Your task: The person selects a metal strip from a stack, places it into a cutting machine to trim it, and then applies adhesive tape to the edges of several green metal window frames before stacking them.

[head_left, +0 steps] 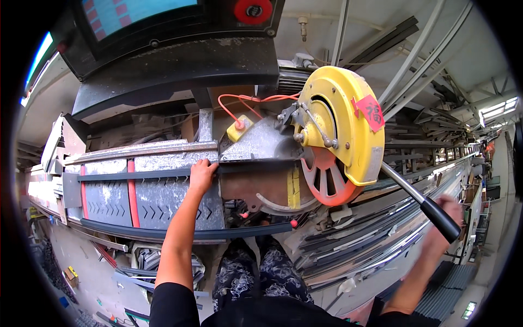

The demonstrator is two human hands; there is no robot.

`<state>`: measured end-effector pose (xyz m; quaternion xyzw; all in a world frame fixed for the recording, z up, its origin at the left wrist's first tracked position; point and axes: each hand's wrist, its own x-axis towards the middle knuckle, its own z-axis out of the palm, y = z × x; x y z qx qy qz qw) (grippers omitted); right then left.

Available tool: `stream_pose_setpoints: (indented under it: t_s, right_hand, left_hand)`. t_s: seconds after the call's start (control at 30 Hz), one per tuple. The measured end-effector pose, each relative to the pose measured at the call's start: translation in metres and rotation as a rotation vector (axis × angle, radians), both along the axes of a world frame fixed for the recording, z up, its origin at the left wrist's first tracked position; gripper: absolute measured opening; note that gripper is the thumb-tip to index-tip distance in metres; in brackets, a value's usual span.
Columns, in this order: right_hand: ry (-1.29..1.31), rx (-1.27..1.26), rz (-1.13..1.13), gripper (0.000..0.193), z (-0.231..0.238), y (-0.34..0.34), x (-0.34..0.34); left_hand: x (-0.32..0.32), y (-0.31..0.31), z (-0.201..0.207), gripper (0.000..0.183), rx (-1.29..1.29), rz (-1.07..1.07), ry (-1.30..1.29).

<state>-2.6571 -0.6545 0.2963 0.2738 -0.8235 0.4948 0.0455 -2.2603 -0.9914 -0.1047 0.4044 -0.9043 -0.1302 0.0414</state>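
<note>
A long dark metal profile (pixel 147 175) lies across the saw bench (pixel 109 199), running from the left toward the blade area. My left hand (pixel 203 176) is closed over it, fingers at its far side, left of the saw head. The yellow saw guard (pixel 342 120) with a red paper sticker stands raised right of centre, an orange slotted blade cover (pixel 329 177) beneath it. From the guard a steel lever with a black grip (pixel 440 219) slants down to the right. My right hand (pixel 448 215) is beside that grip, smeared by motion, so its hold cannot be made out.
A black control cabinet (pixel 180 76) with a lit screen overhangs the far left. An orange cable (pixel 261 98) runs to a yellow box on the metal plate. Along the bench front sits a dark rail (pixel 185 233). Stacked metal profiles (pixel 359 234) fill the right side.
</note>
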Motion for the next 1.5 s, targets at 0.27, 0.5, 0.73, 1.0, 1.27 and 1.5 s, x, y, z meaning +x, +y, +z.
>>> stream_pose_setpoints:
  t_s: [0.27,0.5,0.73,1.0,1.27,1.5]
  right_hand:
    - [0.069,0.795,0.629,0.046,0.111,-0.095,0.076]
    - [-0.003,0.715,0.44,0.046,0.099,-0.091,0.082]
    - [0.035,0.753,0.337,0.04,0.095,-0.095,0.092]
    - [0.402,0.866,0.396,0.044,0.067,-0.054,0.09]
    - [-0.277,0.88,0.117,0.04,-0.065,0.052,0.137]
    - [-0.653,0.657,0.013,0.02,-0.194,0.094,0.145]
  left_hand:
    - [0.0,-0.007,-0.007,0.034,0.042,0.021,0.023]
    - [0.002,0.003,-0.015,0.041,0.015,0.107,0.107]
    - [-0.006,0.009,-0.009,0.036,-0.06,0.084,0.064]
    - [0.001,-0.007,-0.01,0.035,-0.001,0.027,0.087]
    - [-0.009,0.006,-0.017,0.035,-0.049,0.046,0.187]
    - [-0.004,0.001,-0.024,0.036,-0.11,0.036,0.231]
